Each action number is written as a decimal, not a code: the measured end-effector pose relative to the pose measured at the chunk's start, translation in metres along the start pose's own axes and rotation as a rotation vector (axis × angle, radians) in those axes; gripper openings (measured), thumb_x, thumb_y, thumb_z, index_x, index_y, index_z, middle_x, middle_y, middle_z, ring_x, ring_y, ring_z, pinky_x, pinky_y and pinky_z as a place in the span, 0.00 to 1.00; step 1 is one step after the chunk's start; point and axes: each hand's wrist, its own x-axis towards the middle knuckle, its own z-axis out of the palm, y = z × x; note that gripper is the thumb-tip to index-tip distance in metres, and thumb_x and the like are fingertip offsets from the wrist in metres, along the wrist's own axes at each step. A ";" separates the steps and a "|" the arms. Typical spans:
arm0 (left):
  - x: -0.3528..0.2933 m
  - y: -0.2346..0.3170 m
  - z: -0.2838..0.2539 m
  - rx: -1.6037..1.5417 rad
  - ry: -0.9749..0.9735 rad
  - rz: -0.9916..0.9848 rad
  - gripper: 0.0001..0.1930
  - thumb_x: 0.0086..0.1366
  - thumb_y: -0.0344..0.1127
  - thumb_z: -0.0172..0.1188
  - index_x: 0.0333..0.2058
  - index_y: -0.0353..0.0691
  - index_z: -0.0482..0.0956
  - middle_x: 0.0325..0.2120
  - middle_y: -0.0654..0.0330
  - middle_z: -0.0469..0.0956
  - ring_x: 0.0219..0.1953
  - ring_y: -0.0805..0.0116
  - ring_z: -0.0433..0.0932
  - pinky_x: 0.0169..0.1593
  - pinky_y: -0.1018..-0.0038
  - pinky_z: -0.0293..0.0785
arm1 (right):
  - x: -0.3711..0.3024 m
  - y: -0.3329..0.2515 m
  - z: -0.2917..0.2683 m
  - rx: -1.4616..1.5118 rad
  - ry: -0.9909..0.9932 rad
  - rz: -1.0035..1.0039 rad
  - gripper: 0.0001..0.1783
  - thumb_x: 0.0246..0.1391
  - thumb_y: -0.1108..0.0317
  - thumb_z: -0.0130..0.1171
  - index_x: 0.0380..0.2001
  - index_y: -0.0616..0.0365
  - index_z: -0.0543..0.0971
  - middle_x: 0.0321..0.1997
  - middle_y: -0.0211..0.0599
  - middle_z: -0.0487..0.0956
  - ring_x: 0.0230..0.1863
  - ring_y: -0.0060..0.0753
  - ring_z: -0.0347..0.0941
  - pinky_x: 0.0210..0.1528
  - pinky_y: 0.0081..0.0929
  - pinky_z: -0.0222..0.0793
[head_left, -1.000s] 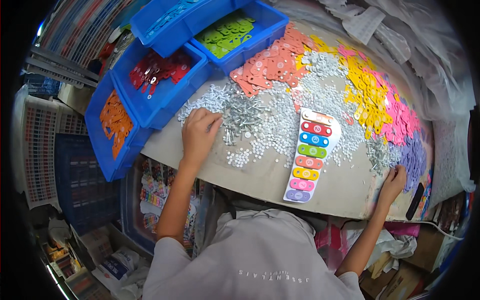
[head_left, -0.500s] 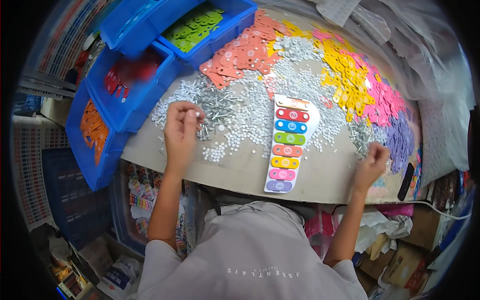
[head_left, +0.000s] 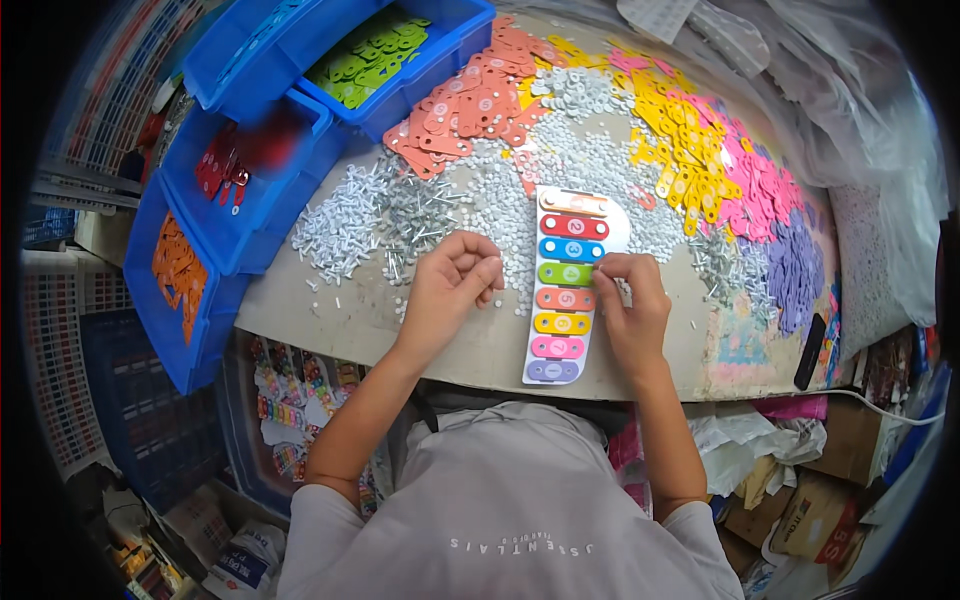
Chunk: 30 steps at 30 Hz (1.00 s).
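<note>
In front of me lies a white board [head_left: 617, 228] carrying a column of colored bars, looking like a toy xylophone. The upper bars, such as the red bar [head_left: 572, 228] and blue bar [head_left: 585, 251], have white caps at their ends; holes show in the lower ones. My right hand [head_left: 637, 305] is pinched at the right end of the green bar [head_left: 557, 272]; whatever its fingertips hold is hidden. Left of the board hovers my left hand [head_left: 450, 292], thumb and fingers closed together, their contents too small to make out.
Loose white caps [head_left: 500, 185] and silver screws [head_left: 420, 215] cover the table's middle. Salmon [head_left: 455, 110], yellow [head_left: 690, 150], pink [head_left: 755, 190] and purple bars [head_left: 795, 275] are heaped around. Blue bins [head_left: 285, 225] line the left; a black object [head_left: 810, 352] lies near the right edge.
My right hand has moved left from the screws beside the purple bars to the green bar. My left hand, earlier pinching a white cap, has come right and nearer the board.
</note>
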 end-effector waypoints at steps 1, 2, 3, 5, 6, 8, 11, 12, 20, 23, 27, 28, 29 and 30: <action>0.000 -0.003 -0.001 0.026 0.012 -0.039 0.07 0.71 0.32 0.59 0.43 0.36 0.77 0.27 0.67 0.77 0.26 0.86 0.71 0.30 0.85 0.67 | 0.000 0.001 0.000 -0.046 -0.031 -0.059 0.07 0.52 0.82 0.64 0.33 0.63 0.77 0.37 0.41 0.81 0.39 0.39 0.77 0.43 0.31 0.72; 0.000 -0.004 -0.001 0.052 0.023 -0.078 0.07 0.72 0.34 0.59 0.43 0.37 0.79 0.26 0.68 0.77 0.25 0.86 0.69 0.29 0.85 0.65 | 0.000 0.002 -0.001 -0.093 -0.062 -0.117 0.06 0.53 0.82 0.63 0.33 0.63 0.77 0.38 0.42 0.80 0.39 0.38 0.77 0.43 0.30 0.72; 0.000 -0.003 -0.002 0.052 0.023 -0.079 0.07 0.72 0.34 0.59 0.43 0.37 0.79 0.26 0.68 0.77 0.25 0.86 0.69 0.29 0.85 0.65 | 0.001 0.002 -0.001 -0.093 -0.063 -0.116 0.06 0.53 0.82 0.63 0.33 0.63 0.77 0.38 0.42 0.80 0.39 0.38 0.77 0.43 0.30 0.72; -0.001 0.001 -0.003 0.130 -0.022 -0.155 0.11 0.74 0.36 0.56 0.45 0.37 0.82 0.27 0.69 0.77 0.22 0.87 0.65 0.26 0.85 0.62 | 0.004 0.002 -0.003 -0.217 -0.074 -0.270 0.06 0.52 0.80 0.64 0.32 0.63 0.76 0.37 0.42 0.79 0.39 0.40 0.75 0.43 0.31 0.71; -0.001 0.003 -0.002 0.129 -0.022 -0.156 0.11 0.74 0.36 0.56 0.45 0.37 0.82 0.27 0.69 0.77 0.22 0.87 0.65 0.26 0.85 0.62 | 0.003 0.002 -0.003 -0.217 -0.075 -0.270 0.06 0.52 0.80 0.64 0.32 0.63 0.76 0.37 0.42 0.79 0.39 0.40 0.75 0.43 0.31 0.71; -0.001 0.007 0.003 0.162 0.000 -0.144 0.13 0.75 0.37 0.54 0.49 0.37 0.82 0.27 0.71 0.75 0.22 0.86 0.62 0.25 0.84 0.61 | -0.001 0.003 -0.003 -0.187 0.014 -0.163 0.07 0.56 0.76 0.64 0.34 0.61 0.74 0.30 0.36 0.77 0.32 0.31 0.73 0.37 0.25 0.69; 0.000 0.007 0.007 0.060 -0.007 -0.132 0.14 0.75 0.37 0.53 0.50 0.36 0.82 0.28 0.71 0.76 0.22 0.86 0.62 0.25 0.83 0.61 | 0.001 -0.006 -0.007 0.300 -0.098 0.602 0.09 0.60 0.72 0.63 0.35 0.58 0.71 0.22 0.27 0.73 0.24 0.19 0.68 0.28 0.18 0.61; 0.001 0.005 0.009 0.059 -0.007 -0.133 0.14 0.75 0.37 0.53 0.50 0.36 0.82 0.28 0.71 0.76 0.22 0.86 0.62 0.25 0.83 0.61 | 0.003 0.004 -0.004 0.365 -0.136 0.580 0.10 0.64 0.68 0.61 0.35 0.56 0.69 0.17 0.21 0.70 0.17 0.12 0.61 0.20 0.15 0.52; 0.017 -0.002 0.021 -0.008 -0.202 -0.189 0.08 0.67 0.28 0.61 0.43 0.34 0.81 0.29 0.66 0.81 0.26 0.85 0.73 0.26 0.86 0.66 | 0.008 0.007 -0.016 0.539 -0.303 0.892 0.12 0.63 0.61 0.62 0.33 0.55 0.72 0.16 0.25 0.72 0.11 0.14 0.61 0.12 0.16 0.50; 0.020 -0.001 0.024 -0.010 -0.200 -0.252 0.07 0.66 0.30 0.64 0.41 0.34 0.81 0.28 0.64 0.82 0.25 0.84 0.74 0.27 0.86 0.68 | 0.008 0.010 -0.016 0.542 -0.338 0.909 0.12 0.64 0.60 0.62 0.33 0.56 0.73 0.16 0.25 0.72 0.11 0.14 0.62 0.13 0.15 0.50; 0.026 -0.004 0.023 0.042 -0.232 -0.287 0.11 0.67 0.30 0.63 0.46 0.34 0.78 0.27 0.63 0.82 0.26 0.84 0.74 0.27 0.86 0.69 | 0.008 0.009 -0.015 0.537 -0.364 0.871 0.12 0.65 0.60 0.60 0.36 0.58 0.76 0.16 0.24 0.72 0.11 0.12 0.61 0.13 0.15 0.51; 0.027 -0.010 0.024 0.035 -0.188 -0.213 0.14 0.66 0.31 0.64 0.48 0.33 0.75 0.27 0.63 0.82 0.25 0.83 0.75 0.28 0.84 0.69 | 0.009 0.008 -0.014 0.537 -0.366 0.871 0.12 0.65 0.60 0.60 0.36 0.58 0.76 0.16 0.24 0.72 0.11 0.12 0.61 0.13 0.15 0.51; 0.028 -0.014 0.024 0.029 -0.143 -0.138 0.17 0.66 0.32 0.65 0.50 0.32 0.73 0.27 0.63 0.82 0.25 0.82 0.75 0.28 0.82 0.69 | 0.010 0.005 -0.013 0.557 -0.367 0.872 0.12 0.65 0.60 0.61 0.38 0.59 0.77 0.17 0.23 0.72 0.12 0.12 0.61 0.14 0.14 0.51; 0.030 -0.015 0.024 0.028 -0.141 -0.137 0.17 0.66 0.32 0.65 0.50 0.32 0.73 0.27 0.63 0.82 0.25 0.82 0.75 0.28 0.82 0.69 | 0.010 0.005 -0.013 0.577 -0.368 0.874 0.13 0.65 0.60 0.61 0.41 0.59 0.77 0.17 0.23 0.71 0.13 0.11 0.61 0.14 0.14 0.51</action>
